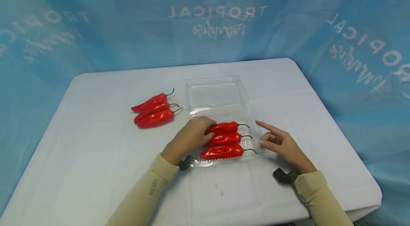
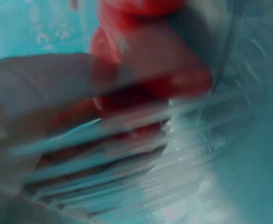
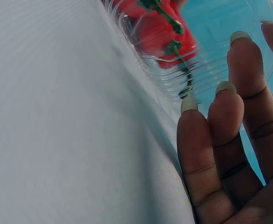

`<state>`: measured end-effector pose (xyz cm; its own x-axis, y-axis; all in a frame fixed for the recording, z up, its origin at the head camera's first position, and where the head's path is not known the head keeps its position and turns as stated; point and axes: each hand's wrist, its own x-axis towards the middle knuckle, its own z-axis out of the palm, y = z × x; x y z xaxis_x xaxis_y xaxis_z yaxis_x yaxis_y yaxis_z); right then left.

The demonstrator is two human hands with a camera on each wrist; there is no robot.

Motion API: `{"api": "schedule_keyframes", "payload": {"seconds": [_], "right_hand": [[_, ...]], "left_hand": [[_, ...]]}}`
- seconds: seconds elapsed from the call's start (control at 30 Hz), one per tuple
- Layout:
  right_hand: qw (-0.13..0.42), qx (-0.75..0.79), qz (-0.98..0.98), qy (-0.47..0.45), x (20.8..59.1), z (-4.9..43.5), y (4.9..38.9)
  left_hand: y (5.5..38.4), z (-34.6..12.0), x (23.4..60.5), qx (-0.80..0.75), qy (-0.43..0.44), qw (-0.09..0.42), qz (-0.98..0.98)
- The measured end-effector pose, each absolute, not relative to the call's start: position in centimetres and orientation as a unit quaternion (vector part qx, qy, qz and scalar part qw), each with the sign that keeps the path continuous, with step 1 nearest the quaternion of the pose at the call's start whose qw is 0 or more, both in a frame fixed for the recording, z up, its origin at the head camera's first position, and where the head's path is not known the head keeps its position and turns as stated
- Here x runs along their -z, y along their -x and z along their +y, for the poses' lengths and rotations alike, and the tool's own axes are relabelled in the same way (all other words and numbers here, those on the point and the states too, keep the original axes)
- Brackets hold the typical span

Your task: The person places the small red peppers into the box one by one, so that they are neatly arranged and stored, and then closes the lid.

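Note:
A clear plastic clamshell container point(image 1: 209, 163) lies with its lid point(image 1: 217, 94) folded back. Three red peppers lie side by side in its base, stems to the right: a far one point(image 1: 225, 127), a middle one point(image 1: 228, 138) and a near one point(image 1: 222, 151). My left hand point(image 1: 193, 131) reaches over the container's left wall and grips the far pepper near its tip, thumb beside the middle pepper. In the left wrist view the container's ribbed wall partly covers that hand, and the view is blurred. My right hand point(image 1: 283, 144) is at the container's right wall, fingers loosely bent, fingertips point(image 3: 227, 105) close to the ribbed side.
Three more red peppers point(image 1: 155, 118) lie in a cluster on the white-covered table point(image 1: 96, 140), left of the lid. A blue printed curtain point(image 1: 137, 41) hangs behind the table and along its sides.

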<state>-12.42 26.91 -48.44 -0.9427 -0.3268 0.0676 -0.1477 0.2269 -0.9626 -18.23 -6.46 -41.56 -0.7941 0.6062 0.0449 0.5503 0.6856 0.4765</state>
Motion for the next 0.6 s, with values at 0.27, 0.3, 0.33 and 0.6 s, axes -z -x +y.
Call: {"api": "schedule_keyframes", "payload": {"seconds": [0.27,0.3,0.33,0.6], "right_hand": [[0.072,0.605,0.775,0.17,48.4,26.9,12.4],[0.071,0.606,0.773,0.174,48.4,26.9,12.4],[0.07,0.607,0.772,0.177,48.4,26.9,12.4],[0.065,0.606,0.773,0.177,48.4,27.0,12.5]], "left_hand": [[18.1,-6.2,41.3,-0.217,-0.323,0.063,0.919],[18.1,-6.2,41.3,-0.218,-0.323,0.064,0.919],[18.1,-6.3,41.3,-0.218,-0.324,0.065,0.918],[17.8,-7.3,40.1,-0.248,-0.292,0.059,0.922]]}}
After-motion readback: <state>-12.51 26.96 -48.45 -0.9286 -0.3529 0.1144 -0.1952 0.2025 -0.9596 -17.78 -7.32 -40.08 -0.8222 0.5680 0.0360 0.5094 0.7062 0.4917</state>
